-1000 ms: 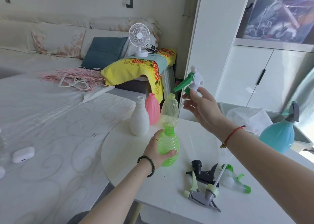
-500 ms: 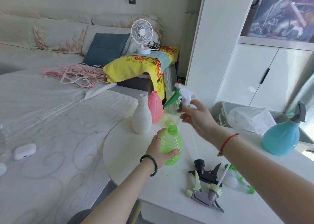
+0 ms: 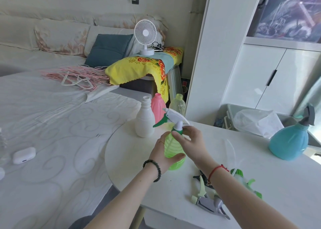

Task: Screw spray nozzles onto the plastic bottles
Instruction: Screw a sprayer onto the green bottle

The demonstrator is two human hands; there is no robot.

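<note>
A translucent green bottle (image 3: 171, 148) stands on the white table (image 3: 260, 159). My left hand (image 3: 162, 155) wraps around its body. A white spray nozzle with a green trigger (image 3: 171, 118) sits on the bottle's neck, its tube inside the bottle. My right hand (image 3: 190, 142) grips the nozzle's green collar with the fingertips. Behind stand three open bottles: a white one (image 3: 144, 121), a pink one (image 3: 157, 106) and a clear one (image 3: 178, 105). Loose nozzles lie near my right forearm: a grey one (image 3: 209, 203), a black one (image 3: 201, 177) and a green one (image 3: 246, 181).
A blue bottle with a grey nozzle fitted (image 3: 291, 141) stands at the table's right. A bed (image 3: 52, 141) borders the table on the left, with an earbud case (image 3: 24, 155) on it. A white cabinet (image 3: 269, 63) and a plastic bin (image 3: 243, 119) lie behind the table.
My right hand lowered the white-and-green nozzle from the air down onto the green bottle's neck and now holds its collar. My left hand kept hold of the bottle.
</note>
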